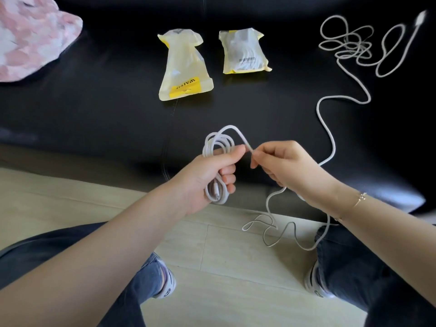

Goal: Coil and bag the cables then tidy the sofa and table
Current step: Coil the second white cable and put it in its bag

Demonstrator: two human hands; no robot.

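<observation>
Left hand (207, 175) gripped a coil (215, 166) of white cable, fingers (227, 179) curled round the loops, thumb laid across the top; a connector end showed inside the bottom of the coil near the palm. Right hand (283, 164) pinched the same cable just beside the coil, thumb and forefinger closed on it, other fingers curled in. From that pinch a short arc looped up and back into the coil. The loose run of white cable (326, 128) dropped below the right hand, lay in slack bends on the floor (212, 279) between the knees, then climbed onto the black sofa (94, 102) and snaked away to a tangled heap (349, 43) at far right, with its plug (421, 18) at the top corner, blurred. Two yellow-edged plastic bags sat on the sofa seat, well apart from the hands: the left bag (185, 67) looked flat with a yellow label, the right bag (244, 51) held something white inside. A pink-and-white cushion (30, 36) lay at the far left of the sofa. A thin bracelet (359, 199) was on the right wrist.
</observation>
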